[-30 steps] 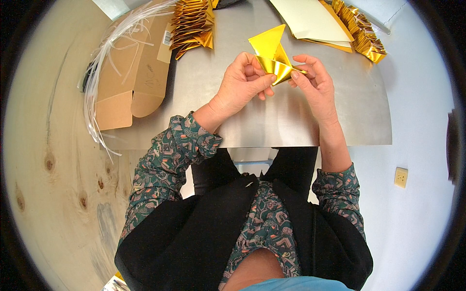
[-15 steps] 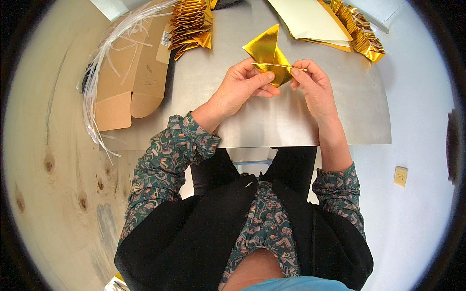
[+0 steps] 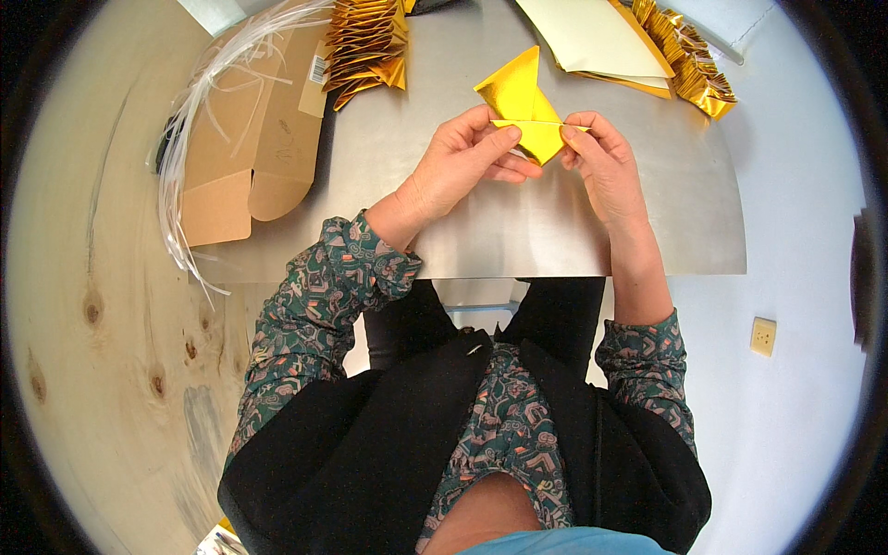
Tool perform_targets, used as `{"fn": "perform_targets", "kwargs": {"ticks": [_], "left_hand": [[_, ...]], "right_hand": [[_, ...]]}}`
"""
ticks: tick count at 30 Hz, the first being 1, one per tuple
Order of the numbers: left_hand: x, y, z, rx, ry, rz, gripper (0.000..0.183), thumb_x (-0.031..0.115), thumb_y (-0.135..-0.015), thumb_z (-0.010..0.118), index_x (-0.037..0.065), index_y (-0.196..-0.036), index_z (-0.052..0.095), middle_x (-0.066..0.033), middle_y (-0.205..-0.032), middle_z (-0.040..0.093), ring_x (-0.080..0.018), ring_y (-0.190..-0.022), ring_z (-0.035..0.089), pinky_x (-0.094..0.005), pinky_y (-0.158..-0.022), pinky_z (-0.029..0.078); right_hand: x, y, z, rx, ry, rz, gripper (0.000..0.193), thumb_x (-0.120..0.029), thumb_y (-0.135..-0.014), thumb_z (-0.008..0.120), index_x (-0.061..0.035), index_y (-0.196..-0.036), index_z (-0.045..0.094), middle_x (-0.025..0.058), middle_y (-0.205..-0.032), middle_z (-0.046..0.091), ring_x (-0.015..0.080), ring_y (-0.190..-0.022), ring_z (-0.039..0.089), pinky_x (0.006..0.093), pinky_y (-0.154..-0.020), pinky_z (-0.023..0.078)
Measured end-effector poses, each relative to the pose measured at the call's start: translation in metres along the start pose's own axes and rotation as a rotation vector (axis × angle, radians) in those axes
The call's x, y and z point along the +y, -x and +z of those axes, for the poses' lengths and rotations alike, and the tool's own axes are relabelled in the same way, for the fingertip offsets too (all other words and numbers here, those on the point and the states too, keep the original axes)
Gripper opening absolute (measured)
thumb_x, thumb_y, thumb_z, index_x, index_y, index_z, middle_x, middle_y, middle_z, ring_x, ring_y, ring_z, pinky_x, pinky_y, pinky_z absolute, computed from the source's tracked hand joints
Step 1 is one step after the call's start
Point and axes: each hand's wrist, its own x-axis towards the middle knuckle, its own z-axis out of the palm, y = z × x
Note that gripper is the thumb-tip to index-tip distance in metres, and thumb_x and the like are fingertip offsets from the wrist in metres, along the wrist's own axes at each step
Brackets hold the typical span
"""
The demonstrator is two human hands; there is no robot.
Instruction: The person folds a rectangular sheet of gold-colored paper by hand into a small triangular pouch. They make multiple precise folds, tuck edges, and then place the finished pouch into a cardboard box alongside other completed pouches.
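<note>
Here, both hands [image 3: 462, 151] (thumbs uppermost) pinch the folded gold sheet [image 3: 529, 104], one at each side.

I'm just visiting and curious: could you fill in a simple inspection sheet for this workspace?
Surface: grey, metallic-looking table with a straight near edge.
Job's things: folded gold piece held between both hands, a pointed flap rising at its far side.
Clutter: pleated gold stack at far left; cream sheets and second pleated gold stack at far right; cardboard box at left, with white strips along its left side.
Grips: left grip and right grip each pinch the gold piece, one per side.
Cables: nothing seen.
Surroundings: knotted wooden surface at left; pale wall with outlet at right.
</note>
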Motion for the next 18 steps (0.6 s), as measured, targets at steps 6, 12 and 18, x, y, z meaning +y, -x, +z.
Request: {"fn": "perform_targets", "kwargs": {"ticks": [6,12,18], "left_hand": [[-0.0010,-0.0011,-0.0017,-0.011,-0.023,0.011,0.033,0.021,-0.106,0.056,0.001,-0.132,0.056,-0.0124,-0.115,0.070,-0.0197,-0.093,0.075,-0.0268,-0.079,0.062],[-0.0037,-0.0021,-0.0031,0.007,-0.016,-0.004,0.029,0.020,-0.105,0.058,0.000,-0.127,0.059,-0.0125,-0.111,0.071,-0.0195,-0.091,0.075,-0.0265,-0.077,0.063],[-0.0051,-0.0022,-0.0026,0.042,-0.013,-0.001,0.026,0.020,-0.104,0.060,-0.001,-0.119,0.061,-0.0142,-0.103,0.072,-0.0208,-0.090,0.076,-0.0273,-0.075,0.063]], "right_hand": [[-0.0007,-0.0002,0.0002,-0.003,-0.031,0.009,0.014,-0.017,-0.097,0.068,-0.0039,-0.103,0.068,-0.0011,-0.084,0.062,0.0071,-0.075,0.055,0.0223,-0.071,0.045],[-0.0002,-0.0002,-0.0003,-0.015,-0.064,0.013,0.016,-0.017,-0.098,0.067,-0.0038,-0.106,0.068,-0.0006,-0.087,0.063,0.0076,-0.076,0.056,0.0226,-0.072,0.045],[0.0000,0.0009,0.0004,-0.033,-0.091,0.007,0.017,-0.018,-0.100,0.065,-0.0035,-0.109,0.067,0.0005,-0.094,0.064,0.0085,-0.080,0.057,0.0238,-0.073,0.046]]}}
